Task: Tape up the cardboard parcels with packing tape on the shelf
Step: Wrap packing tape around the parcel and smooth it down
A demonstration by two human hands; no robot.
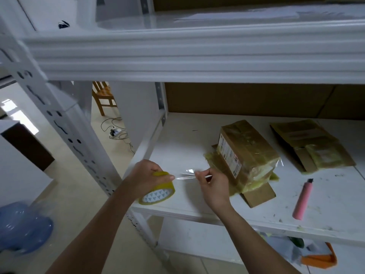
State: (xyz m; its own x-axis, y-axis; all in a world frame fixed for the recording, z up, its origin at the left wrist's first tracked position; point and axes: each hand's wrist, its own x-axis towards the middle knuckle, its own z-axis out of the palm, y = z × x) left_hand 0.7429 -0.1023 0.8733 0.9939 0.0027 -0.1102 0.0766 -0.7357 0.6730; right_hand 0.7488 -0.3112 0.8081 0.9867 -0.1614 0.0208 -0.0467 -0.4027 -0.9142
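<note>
Shelf [177, 147]: white board under both hands; front edge running just below the wrists, left end at the slotted upright; bare stretch of board behind the grip, back to the brown cardboard backing.
Upper shelf beam [197, 62]: white, overhead, well above the grip.
Parcel, near [245, 155]: brown cardboard wrapped in yellowish tape, just right of the right hand, lying across a flatter piece of cardboard; label on its left side.
Parcel, far [312, 145]: flattened, taped cardboard, further right, apart from the first.
Left hand [147, 174]: curled over the top of the tape roll, gripping it, thumb tip at the point where the strip leaves the roll.
Right hand [212, 186]: fingertips pinching the free end of the strip, beside the near parcel's left end.
Tape roll [158, 191]: yellow, white core with triangle print, at the shelf's front left corner.
Tape strip [184, 175]: clear, pulled taut between the two hands, above the board.
Pink cutter [303, 198]: flat on the board right of the grip, near the front edge, apart from both parcels.
</note>
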